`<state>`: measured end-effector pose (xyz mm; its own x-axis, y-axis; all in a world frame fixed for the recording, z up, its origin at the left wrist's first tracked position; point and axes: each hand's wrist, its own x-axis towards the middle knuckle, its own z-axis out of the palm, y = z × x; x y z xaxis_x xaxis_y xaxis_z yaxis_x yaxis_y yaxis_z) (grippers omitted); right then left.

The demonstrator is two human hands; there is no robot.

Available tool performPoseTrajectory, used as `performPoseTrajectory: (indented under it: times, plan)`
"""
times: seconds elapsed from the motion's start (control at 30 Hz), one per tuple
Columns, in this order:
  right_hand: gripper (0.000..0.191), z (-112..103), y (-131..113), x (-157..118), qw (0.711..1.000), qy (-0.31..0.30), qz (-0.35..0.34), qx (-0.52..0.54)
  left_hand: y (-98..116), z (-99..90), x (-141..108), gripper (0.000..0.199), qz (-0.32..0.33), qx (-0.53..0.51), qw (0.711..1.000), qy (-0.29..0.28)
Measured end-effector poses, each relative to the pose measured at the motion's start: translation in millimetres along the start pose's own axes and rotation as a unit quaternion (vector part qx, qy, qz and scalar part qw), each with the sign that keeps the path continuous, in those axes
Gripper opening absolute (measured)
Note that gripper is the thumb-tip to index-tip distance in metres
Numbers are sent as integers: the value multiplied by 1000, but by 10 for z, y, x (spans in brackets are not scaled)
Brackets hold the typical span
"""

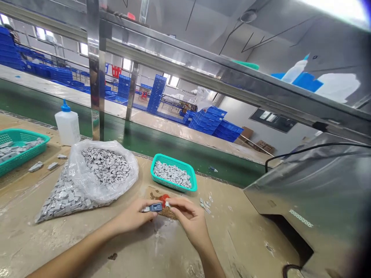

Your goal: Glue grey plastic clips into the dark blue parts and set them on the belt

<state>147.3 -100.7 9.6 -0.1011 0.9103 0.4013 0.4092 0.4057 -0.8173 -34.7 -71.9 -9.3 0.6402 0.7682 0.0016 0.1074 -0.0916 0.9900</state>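
The left hand (pixel 133 214) is gripping the dark housing (pixel 155 207) between thumb and fingers above the surface (pixel 147 255), its long axis running roughly from nine to three o'clock. The right hand (pixel 189 218) is pinching a small pale piece (pixel 167 204) just beside the housing's far end, at about two o'clock from its middle; whether the two parts are touching cannot be told. The green basket (pixel 193 186) of pale grey parts (pixel 171 173) is lying near, at about one o'clock from the housing.
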Motion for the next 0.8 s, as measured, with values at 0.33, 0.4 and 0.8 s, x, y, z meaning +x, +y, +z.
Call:
performPoseTrajectory:
  times: [0.33, 0.4, 0.8]
  plan:
    - [20, 153, -1, 85, 994, -70, -76, -32, 49, -41, 9, 27, 29, 72, 997, 6]
    - [21, 176, -1, 75, 993, -64, -92, -44, 58, -20, 4, 28, 37, 68, 997, 7]
    - [29, 97, -102, -83, 989, -99, -92, -66, -6, 76, 1, 28, -23, -96, 995, -1]
